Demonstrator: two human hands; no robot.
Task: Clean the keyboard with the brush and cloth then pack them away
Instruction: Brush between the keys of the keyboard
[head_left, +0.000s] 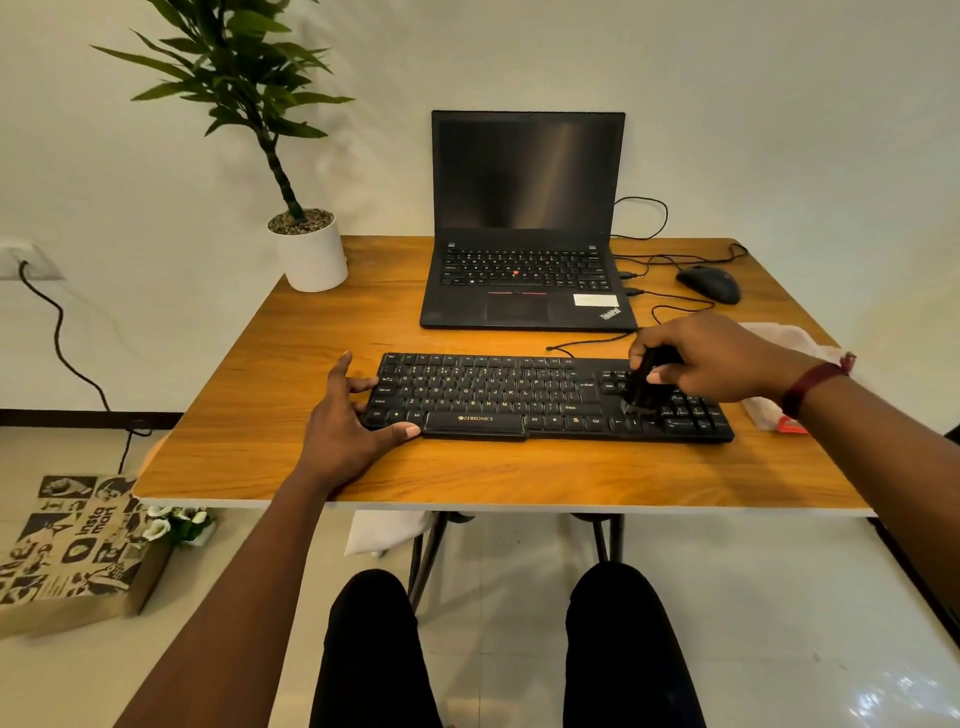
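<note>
A black keyboard (498, 397) lies across the middle of the wooden table (467, 473). My right hand (711, 358) grips a small black brush (644, 384), whose bristles touch the keys between the arrow block and the number pad. My left hand (348, 421) rests at the keyboard's left end, fingers spread, thumb along the front edge near the space bar. A pale cloth (779, 338) lies on the table to the right, partly hidden behind my right wrist. A clear packet with a red edge (769, 415) sits beside the keyboard's right end.
An open black laptop (524, 249) stands behind the keyboard, with a black mouse (709, 283) and cables to its right. A potted plant (311, 249) occupies the back left corner. A printed paper bag (72, 551) stands on the floor at the left.
</note>
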